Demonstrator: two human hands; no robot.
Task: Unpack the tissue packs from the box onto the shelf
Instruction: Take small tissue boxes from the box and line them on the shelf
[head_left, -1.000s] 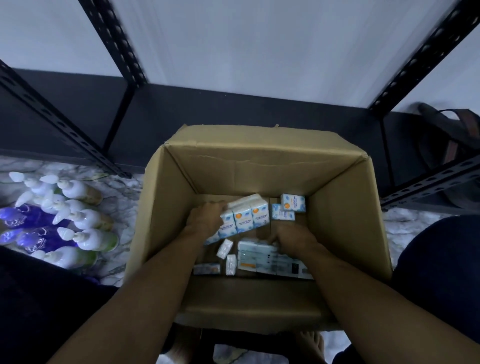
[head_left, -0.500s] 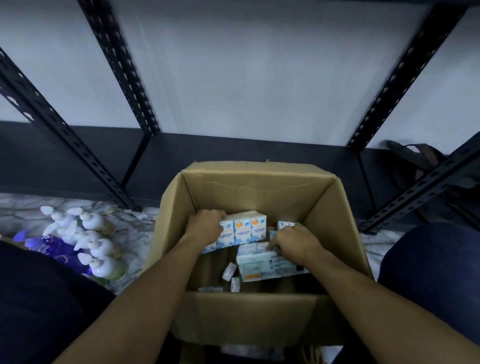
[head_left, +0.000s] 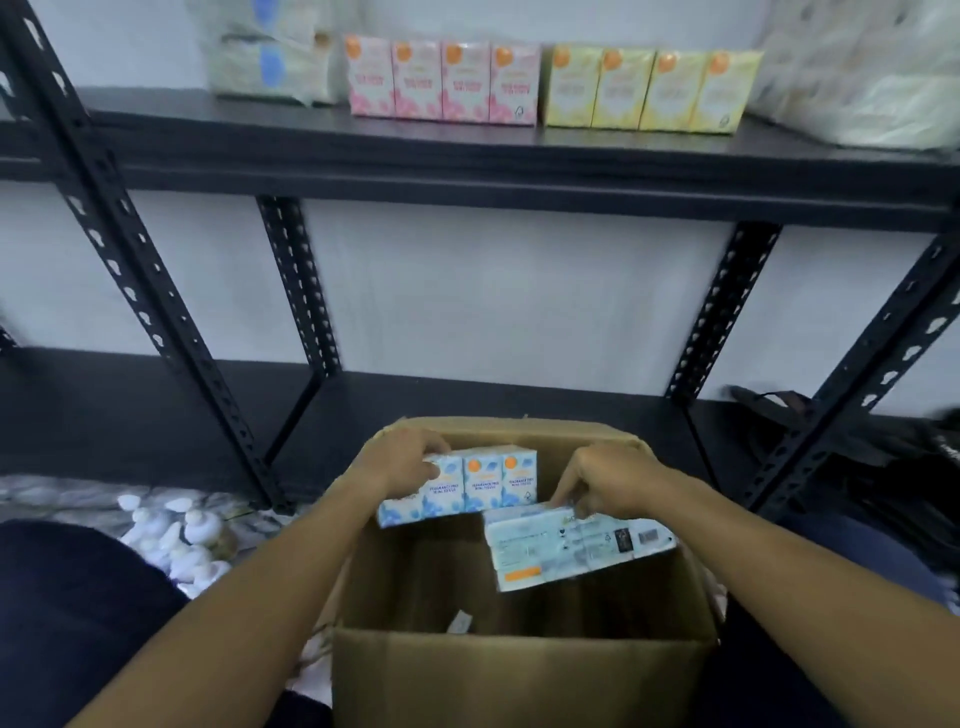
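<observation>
The blue tissue pack (head_left: 457, 487) that the left hand (head_left: 400, 464) grips carries small dark print on each of its panels, which appears to read "FRAGRANCE FREE MINI TISSUE". The pale pack (head_left: 576, 545) that the right hand (head_left: 605, 480) holds shows a barcode and lines of fine print too small to read. The pink packs (head_left: 441, 83) and yellow packs (head_left: 649, 89) on the upper shelf (head_left: 467, 150) bear blurred, unreadable lettering.
</observation>
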